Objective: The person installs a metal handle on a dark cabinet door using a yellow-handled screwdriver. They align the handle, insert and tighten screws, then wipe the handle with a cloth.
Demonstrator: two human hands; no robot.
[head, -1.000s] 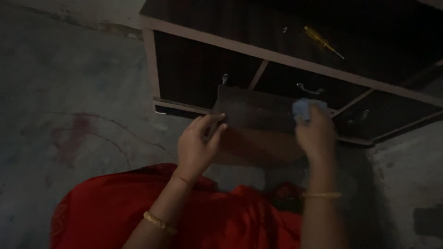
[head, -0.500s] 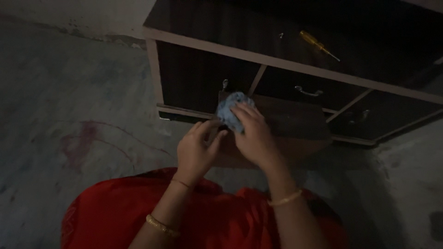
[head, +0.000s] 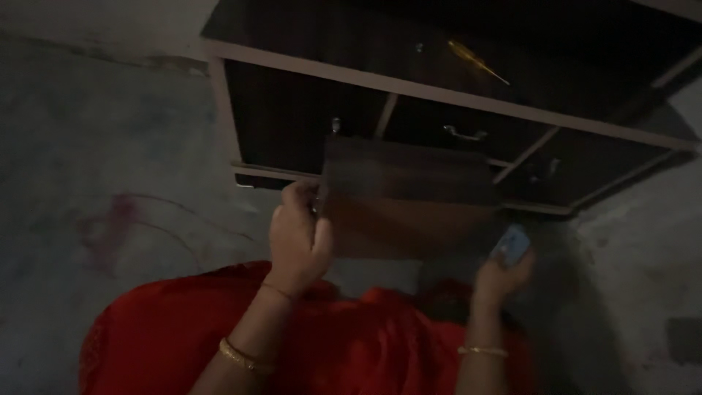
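Left hand point(head: 300, 238) was gripping the left edge of the pulled-out dark drawer point(head: 406, 194) around the middle of the frame. Right hand point(head: 504, 271), lower right, had its fingers curled around a small light-blue cloth point(head: 512, 245), held well clear of the drawer. The dark cabinet point(head: 307, 132) filled the top, with a yellow screwdriver point(head: 475, 61) lying on it, upper right.

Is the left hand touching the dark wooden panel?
Touching. The head view shows the left hand with fingers curled over the left edge of the dark wooden panel.
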